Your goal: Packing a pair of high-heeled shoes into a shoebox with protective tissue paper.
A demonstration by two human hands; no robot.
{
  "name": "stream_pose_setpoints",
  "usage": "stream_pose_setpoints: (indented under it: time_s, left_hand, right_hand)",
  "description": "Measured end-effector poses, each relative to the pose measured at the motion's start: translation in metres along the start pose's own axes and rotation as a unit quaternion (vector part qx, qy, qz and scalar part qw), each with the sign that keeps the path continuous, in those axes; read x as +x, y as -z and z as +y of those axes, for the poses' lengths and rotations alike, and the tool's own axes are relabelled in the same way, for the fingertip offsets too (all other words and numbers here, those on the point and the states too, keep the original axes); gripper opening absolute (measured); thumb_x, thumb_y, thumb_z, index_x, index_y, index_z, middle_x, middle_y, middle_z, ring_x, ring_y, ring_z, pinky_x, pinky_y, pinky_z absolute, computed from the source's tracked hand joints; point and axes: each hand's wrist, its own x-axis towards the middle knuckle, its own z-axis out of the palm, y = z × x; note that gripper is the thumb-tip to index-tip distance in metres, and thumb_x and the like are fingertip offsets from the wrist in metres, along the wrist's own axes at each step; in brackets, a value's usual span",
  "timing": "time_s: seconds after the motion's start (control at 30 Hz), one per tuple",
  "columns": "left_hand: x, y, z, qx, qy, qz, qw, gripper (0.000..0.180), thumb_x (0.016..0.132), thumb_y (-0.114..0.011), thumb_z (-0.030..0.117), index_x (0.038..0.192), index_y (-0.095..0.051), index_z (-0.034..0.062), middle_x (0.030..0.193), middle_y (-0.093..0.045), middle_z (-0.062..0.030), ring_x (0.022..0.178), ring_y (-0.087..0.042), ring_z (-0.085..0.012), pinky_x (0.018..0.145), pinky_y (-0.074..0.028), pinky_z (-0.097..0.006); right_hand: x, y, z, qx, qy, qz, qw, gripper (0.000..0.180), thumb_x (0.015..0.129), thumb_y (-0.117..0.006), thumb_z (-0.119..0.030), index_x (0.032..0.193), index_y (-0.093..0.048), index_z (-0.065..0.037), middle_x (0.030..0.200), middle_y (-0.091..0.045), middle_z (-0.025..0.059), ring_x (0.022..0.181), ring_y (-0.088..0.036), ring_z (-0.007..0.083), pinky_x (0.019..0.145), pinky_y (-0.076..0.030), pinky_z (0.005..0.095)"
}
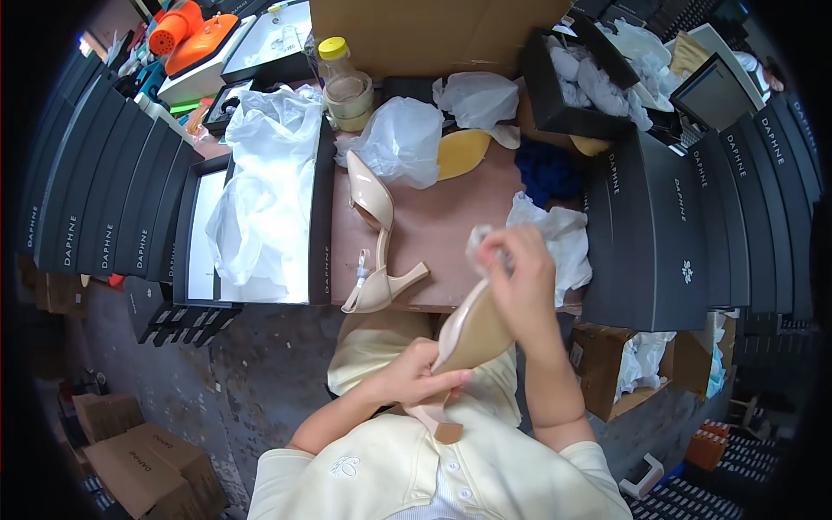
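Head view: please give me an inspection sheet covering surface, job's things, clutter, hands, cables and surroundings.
Surface: brownish-pink table, partly covered.
Job's things: held shoe, beige and heeled; second shoe, similar, lying by the table's near edge.
Clutter: plastic bag, yellow pad, tape rolls, blue cloth.
Hands: left hand grips the held shoe; right hand pinches crumpled wrap at its toe.
Cables: nothing seen clearly.
Surroundings: open box at left, dark boxes stacked both sides, cartons on the floor, monitor upper right.
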Motion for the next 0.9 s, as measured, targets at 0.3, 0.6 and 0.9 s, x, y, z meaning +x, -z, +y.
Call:
stream_pose_setpoints:
  time_s: [0.3, 0.6, 0.9]
  left_hand:
    - [0.020, -0.003, -0.008, -0.051, -0.077, 0.092, 0.991, 0.018, 0.083, -0.063, 0.009, 0.098, -0.065, -0.0010, 0.086, -0.066, -0.0058, 0.079, -0.060, -0.0101, 0.072, -0.047, -0.025]
    - [0.051, -0.009, -0.012, -0.206, -0.045, 0.200, 0.957, 0.065, 0.095, -0.027, 0.050, 0.085, -0.062, -0.0031, 0.064, -0.061, -0.0085, 0.056, -0.059, -0.0138, 0.055, -0.048, -0.025]
    - [0.072, -0.010, -0.010, -0.280, -0.083, 0.163, 0.942, 0.055, 0.092, -0.040, 0.046, 0.090, -0.062, -0.0042, 0.071, -0.063, -0.0093, 0.060, -0.061, -0.0151, 0.058, -0.051, -0.027]
  right_hand:
    - [0.037, 0.054, 0.080, 0.075, -0.103, 0.374, 0.919, 0.017, 0.089, -0.057, -0.015, 0.094, -0.053, 0.002, 0.088, -0.053, 0.0052, 0.080, -0.050, 0.0124, 0.072, -0.043, 0.0244]
    - [0.044, 0.065, 0.114, -0.413, -0.060, 0.043, 0.908, 0.030, 0.084, -0.057, -0.019, 0.110, -0.061, -0.004, 0.121, -0.047, 0.0261, 0.118, -0.040, 0.0404, 0.097, -0.035, 0.0418]
    - [-0.057, 0.004, 0.059, 0.426, -0.188, -0.077, 0.882, 0.080, 0.072, -0.076, -0.037, 0.131, -0.038, 0.001, 0.124, -0.049, 0.0105, 0.115, -0.046, 0.0231, 0.096, -0.036, 0.0364]
